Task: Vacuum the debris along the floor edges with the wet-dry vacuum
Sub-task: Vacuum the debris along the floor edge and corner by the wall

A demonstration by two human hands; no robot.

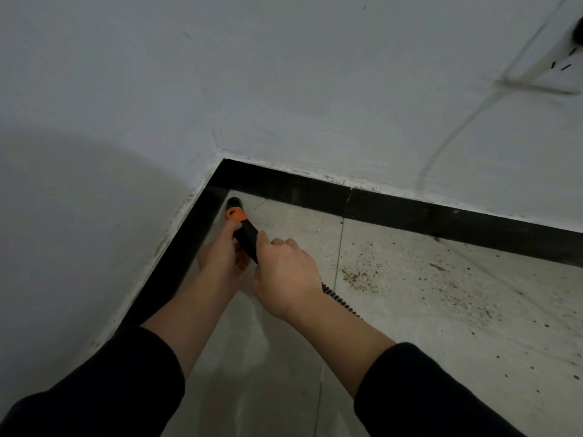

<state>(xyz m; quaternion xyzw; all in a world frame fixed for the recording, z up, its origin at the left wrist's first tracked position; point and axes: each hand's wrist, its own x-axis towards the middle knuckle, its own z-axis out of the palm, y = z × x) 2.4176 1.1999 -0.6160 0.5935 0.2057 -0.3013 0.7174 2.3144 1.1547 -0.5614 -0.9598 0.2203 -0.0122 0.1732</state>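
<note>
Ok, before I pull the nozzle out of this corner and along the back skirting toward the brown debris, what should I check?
1. Grip: left hand and right hand both hold the nozzle: ok.
2. Nozzle tip low in the corner beside the black skirting: ok.
3. Tip touching the floor tile: cannot tell.
4. Path cleaned: not ok, brown debris lies scattered on the tile to the right.
5. Ribbed hose free behind the right wrist: cannot tell, mostly hidden.
6. Path clear of the white cable hanging down the wall toward the skirting ahead: not ok, it might snag.
</note>
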